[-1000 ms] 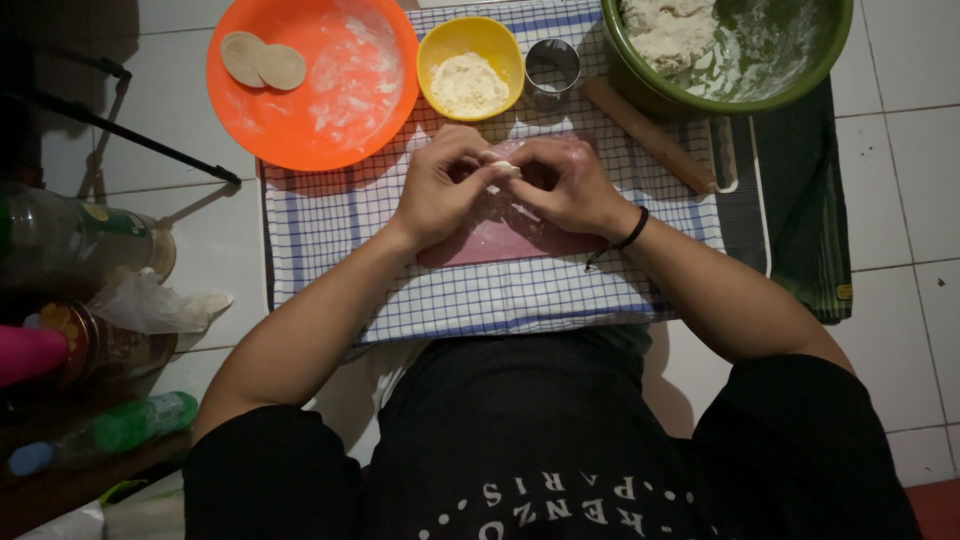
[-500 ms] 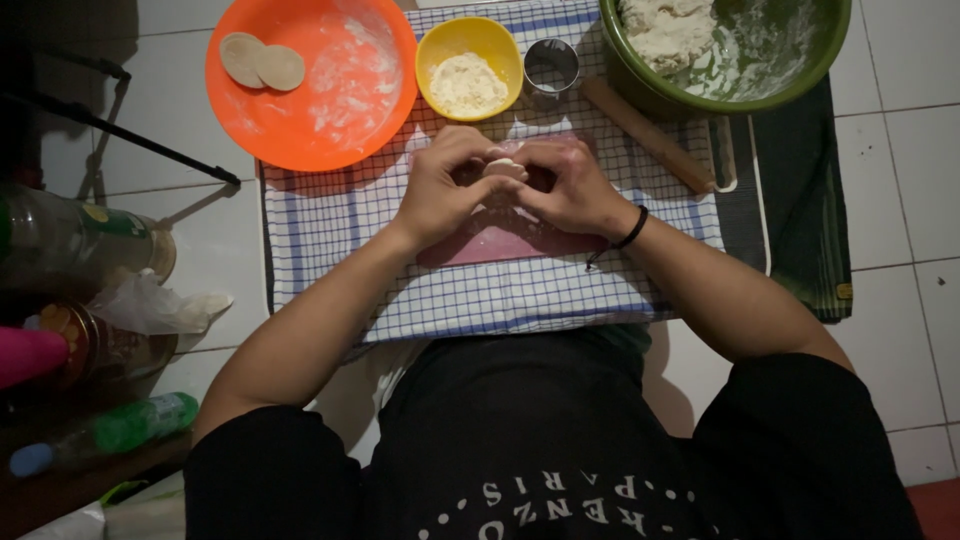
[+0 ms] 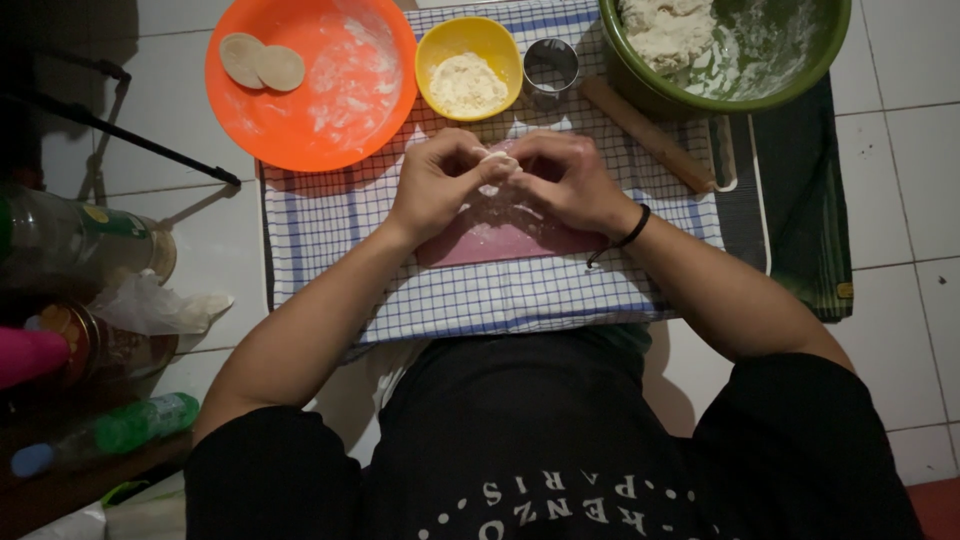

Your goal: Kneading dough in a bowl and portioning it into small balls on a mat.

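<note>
My left hand [image 3: 438, 186] and my right hand [image 3: 566, 178] meet over a pink board [image 3: 500, 240], both pinching a small pale piece of dough [image 3: 496, 162] between their fingertips. Most of the dough is hidden by the fingers. The board lies on a blue-and-white checked cloth [image 3: 330, 220]. Beyond the hands stand a yellow bowl of flour [image 3: 468, 68], a round metal cutter [image 3: 551, 64] and a wooden rolling pin [image 3: 650, 135]. A black band circles my right wrist.
An orange floured plate [image 3: 310, 80] at the far left carries two flat dough discs [image 3: 262, 62]. A green bowl with dough [image 3: 720, 50] stands far right. Bottles, a jar and a plastic bag [image 3: 90, 300] crowd the left side on the white tiled floor.
The hands stay together over the board; the fingers have shifted slightly around the dough.
</note>
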